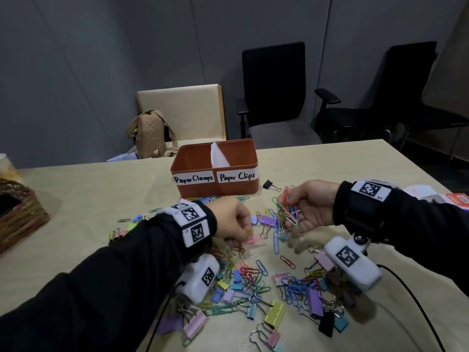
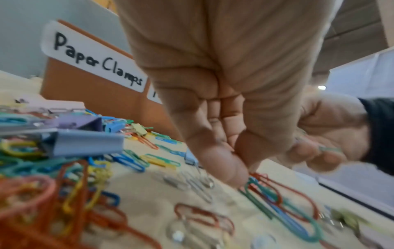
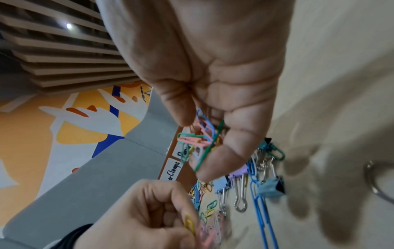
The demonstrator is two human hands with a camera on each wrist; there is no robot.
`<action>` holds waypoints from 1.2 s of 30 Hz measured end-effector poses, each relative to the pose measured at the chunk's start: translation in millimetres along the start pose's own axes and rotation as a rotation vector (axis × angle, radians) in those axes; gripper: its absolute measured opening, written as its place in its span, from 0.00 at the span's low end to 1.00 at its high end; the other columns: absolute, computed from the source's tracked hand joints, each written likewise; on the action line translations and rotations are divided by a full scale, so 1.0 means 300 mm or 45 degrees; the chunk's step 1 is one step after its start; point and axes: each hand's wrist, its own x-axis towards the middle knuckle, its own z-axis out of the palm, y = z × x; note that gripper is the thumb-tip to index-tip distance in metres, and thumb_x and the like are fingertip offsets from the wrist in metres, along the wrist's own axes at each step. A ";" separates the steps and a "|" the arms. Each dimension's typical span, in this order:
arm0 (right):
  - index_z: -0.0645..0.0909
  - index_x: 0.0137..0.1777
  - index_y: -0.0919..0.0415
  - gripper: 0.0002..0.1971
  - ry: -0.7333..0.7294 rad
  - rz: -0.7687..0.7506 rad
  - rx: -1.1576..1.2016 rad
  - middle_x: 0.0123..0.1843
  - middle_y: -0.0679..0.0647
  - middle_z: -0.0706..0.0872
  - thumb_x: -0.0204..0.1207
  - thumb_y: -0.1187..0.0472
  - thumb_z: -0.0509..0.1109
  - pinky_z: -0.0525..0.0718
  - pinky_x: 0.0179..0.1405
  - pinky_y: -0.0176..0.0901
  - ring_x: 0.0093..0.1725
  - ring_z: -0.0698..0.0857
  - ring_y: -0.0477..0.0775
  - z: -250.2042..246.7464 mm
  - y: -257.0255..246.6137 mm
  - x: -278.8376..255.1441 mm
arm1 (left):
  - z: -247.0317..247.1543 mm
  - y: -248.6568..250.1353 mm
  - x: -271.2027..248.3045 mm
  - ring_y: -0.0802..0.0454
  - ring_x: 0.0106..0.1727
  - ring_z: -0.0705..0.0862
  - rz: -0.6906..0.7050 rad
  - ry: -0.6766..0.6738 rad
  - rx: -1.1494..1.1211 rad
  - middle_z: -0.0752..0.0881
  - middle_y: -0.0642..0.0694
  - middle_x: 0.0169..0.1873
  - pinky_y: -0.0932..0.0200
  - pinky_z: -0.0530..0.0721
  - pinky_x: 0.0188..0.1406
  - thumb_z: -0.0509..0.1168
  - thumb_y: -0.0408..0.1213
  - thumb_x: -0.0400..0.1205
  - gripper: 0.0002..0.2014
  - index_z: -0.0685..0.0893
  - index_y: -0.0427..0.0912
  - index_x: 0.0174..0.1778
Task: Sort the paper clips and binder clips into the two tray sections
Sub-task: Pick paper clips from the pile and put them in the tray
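Both hands pinch paper clips [image 1: 289,212] before tray [image 1: 243,185] labels "Paper Clamps", "Paper Clips".

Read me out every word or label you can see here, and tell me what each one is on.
"Paper Clamps": white label on the left front of the orange tray.
"Paper Clips": white label on the tray's right front.
Square black-and-white marker tags on the wrist bands: patterns only; the tiny print beside them is unreadable.
Cards at the far right: too blurred.

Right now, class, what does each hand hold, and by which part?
The right hand cups a bunch of coloured paper clips in its curled fingers. The left hand pinches a few paper clips at its fingertips.
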 end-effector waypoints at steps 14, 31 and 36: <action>0.75 0.46 0.61 0.10 0.057 -0.040 -0.250 0.30 0.58 0.81 0.84 0.71 0.55 0.73 0.16 0.31 0.20 0.75 0.48 0.045 -0.006 0.049 | -0.034 -0.013 -0.055 0.63 0.19 0.81 -0.060 0.045 -0.213 0.82 0.49 0.22 0.73 0.77 0.22 0.67 0.23 0.77 0.04 0.87 0.33 0.41; 0.78 0.50 0.65 0.14 0.089 -0.116 -0.163 0.30 0.57 0.81 0.83 0.77 0.51 0.75 0.16 0.33 0.25 0.76 0.48 0.025 -0.006 0.041 | 0.092 0.055 -0.049 0.49 0.58 0.79 0.310 -0.182 0.658 0.78 0.47 0.58 0.55 0.80 0.56 0.73 0.36 0.74 0.23 0.83 0.56 0.66; 0.77 0.49 0.66 0.14 0.097 -0.116 -0.163 0.28 0.59 0.80 0.83 0.78 0.51 0.75 0.15 0.33 0.18 0.77 0.47 0.040 0.009 0.045 | 0.110 0.067 -0.042 0.50 0.60 0.80 0.391 -0.172 0.728 0.82 0.48 0.59 0.62 0.75 0.51 0.74 0.39 0.76 0.21 0.85 0.52 0.66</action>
